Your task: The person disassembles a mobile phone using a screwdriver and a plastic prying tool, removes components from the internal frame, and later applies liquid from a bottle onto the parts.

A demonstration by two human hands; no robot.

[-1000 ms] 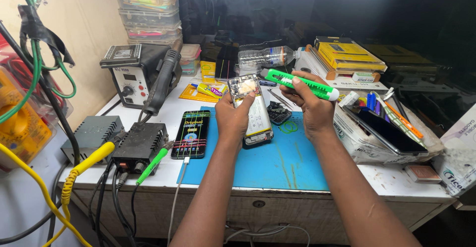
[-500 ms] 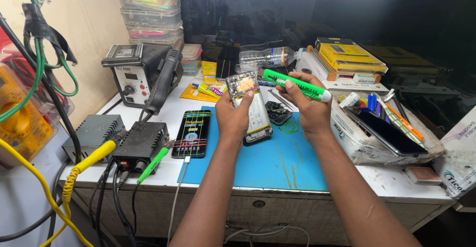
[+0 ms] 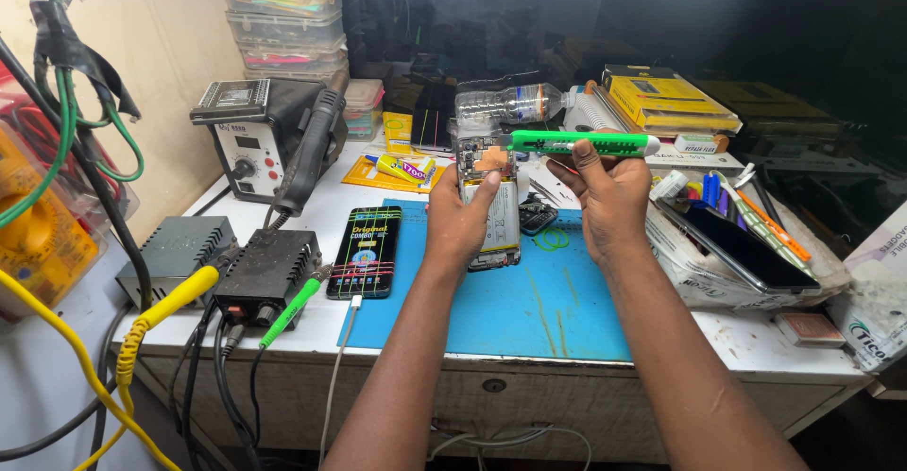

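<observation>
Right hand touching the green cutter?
Touching. Head view shows the right hand with its fingers wrapped on the green cutter, no gap visible.

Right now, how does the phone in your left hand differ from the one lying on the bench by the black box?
The opened phone has its back off, showing boards and battery; the lit phone is closed, screen glowing. The left hand holds the opened phone raised over the blue mat; the lit phone lies flat with a white cable at its lower end. Both are slim slabs.
</observation>
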